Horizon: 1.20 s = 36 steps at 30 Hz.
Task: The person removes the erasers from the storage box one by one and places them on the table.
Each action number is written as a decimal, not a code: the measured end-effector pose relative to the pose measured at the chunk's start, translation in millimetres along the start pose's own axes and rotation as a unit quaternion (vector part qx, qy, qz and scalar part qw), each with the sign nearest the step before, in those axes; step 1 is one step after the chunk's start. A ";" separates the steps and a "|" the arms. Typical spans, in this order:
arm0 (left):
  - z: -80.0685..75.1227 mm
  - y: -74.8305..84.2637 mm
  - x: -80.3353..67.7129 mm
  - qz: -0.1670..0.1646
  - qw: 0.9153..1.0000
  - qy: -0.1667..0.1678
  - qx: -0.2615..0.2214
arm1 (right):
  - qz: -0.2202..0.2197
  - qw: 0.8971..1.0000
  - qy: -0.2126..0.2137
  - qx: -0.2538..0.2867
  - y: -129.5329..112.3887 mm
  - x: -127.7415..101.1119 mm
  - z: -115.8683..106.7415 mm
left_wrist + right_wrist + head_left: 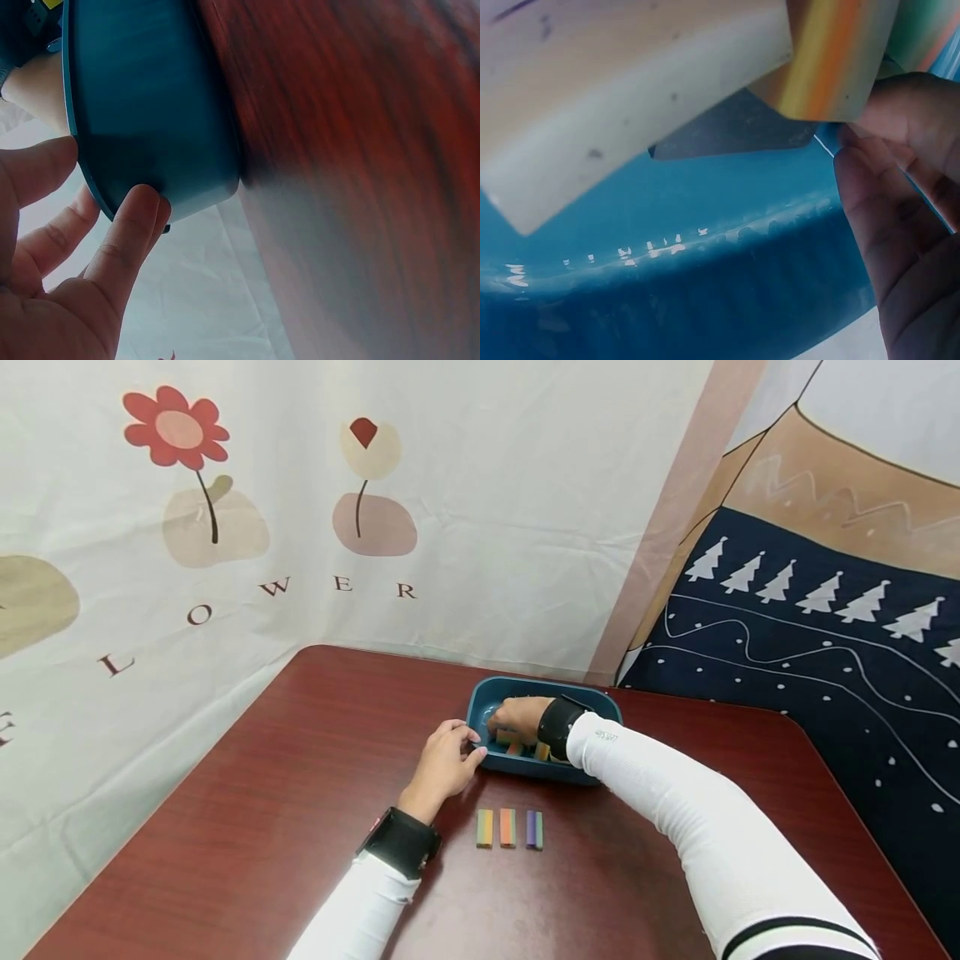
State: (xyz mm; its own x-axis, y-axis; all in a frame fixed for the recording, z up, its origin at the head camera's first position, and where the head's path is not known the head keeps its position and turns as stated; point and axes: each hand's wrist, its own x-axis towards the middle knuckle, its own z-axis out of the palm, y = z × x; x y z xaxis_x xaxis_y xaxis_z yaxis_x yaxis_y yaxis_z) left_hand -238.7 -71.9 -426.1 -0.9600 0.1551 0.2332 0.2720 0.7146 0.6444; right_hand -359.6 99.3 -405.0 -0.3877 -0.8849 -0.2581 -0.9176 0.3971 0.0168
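In the head view a dark red bench (285, 793) is seen, its rear edge hemmed by a flower-printed curtain (300, 510) from nine to twelve o'clock and by a navy tree-patterned cloth (810, 635) at two o'clock; much bare surface is left toward eight o'clock and toward four o'clock. A teal tub (600, 702) is set near the far edge at twelve o'clock, and small coloured blocks (516, 743) are glimpsed inside it, partly hidden. The right hand (519, 717) is sunk into the tub with fingers curled over those blocks, though what exactly is pinched cannot be told from here. The left hand (444, 766) is laid against the tub's outer wall at nine o'clock, fingers bent loosely. Just short of the tub, at six o'clock, three blocks are lined up side by side and apart from it: a green-yellow block (485, 827), an orange block (507, 827) and a purple block (534, 828). In the left wrist view the left hand's fingertips (139, 214) are seen touching the tub's wall (150, 97), not wrapped round it. In the right wrist view, an orange-yellow block (832, 60) and a pale block (615, 97) are seen above the tub's glossy floor (705, 217); the fingers (900, 217) are bent beside the orange-yellow block, touching its corner, a firm grip not being shown.
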 end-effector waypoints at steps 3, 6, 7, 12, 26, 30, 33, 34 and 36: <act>0.4 1.7 0.3 0.003 1.000 0.002 -0.003 | 0.011 1.000 -0.002 0.004 0.1 -2.5 -0.7; 0.7 2.9 0.4 0.008 1.000 0.005 -0.005 | 0.017 1.000 0.001 0.010 0.8 -4.6 -1.4; 0.9 3.2 0.5 0.008 1.000 0.005 -0.005 | 0.018 1.000 0.004 0.013 1.0 -5.4 -1.9; 1.8 4.9 -0.1 0.010 1.000 0.007 -0.005 | 0.020 0.999 0.024 0.012 0.8 -10.1 -5.0; 3.3 8.7 -5.8 -0.002 1.000 -0.007 0.002 | 0.107 0.994 0.006 0.029 -4.1 -24.0 -17.6; 4.1 6.2 -5.4 -0.003 1.000 -0.006 0.007 | 0.119 0.991 0.027 0.061 -3.8 -29.8 -23.1; 3.2 4.8 -4.7 -0.005 1.000 -0.003 0.006 | 0.117 0.988 0.052 0.088 -3.4 -35.8 -28.6; 2.7 4.5 -4.3 -0.005 1.000 -0.002 0.007 | 0.116 0.986 0.062 0.101 -3.6 -38.2 -30.6; 1.5 4.0 -3.3 -0.004 1.000 0.000 0.008 | 0.116 0.983 0.080 0.118 -4.4 -43.9 -34.1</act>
State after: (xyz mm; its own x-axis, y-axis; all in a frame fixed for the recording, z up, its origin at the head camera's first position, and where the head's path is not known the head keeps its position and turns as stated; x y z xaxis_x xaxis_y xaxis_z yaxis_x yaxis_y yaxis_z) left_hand -234.5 -68.5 -425.4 -0.9621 0.1486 0.2285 0.2630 0.7267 0.6347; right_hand -341.6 128.2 -360.8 -0.6100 -0.7835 -0.1182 -0.7646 0.6212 -0.1716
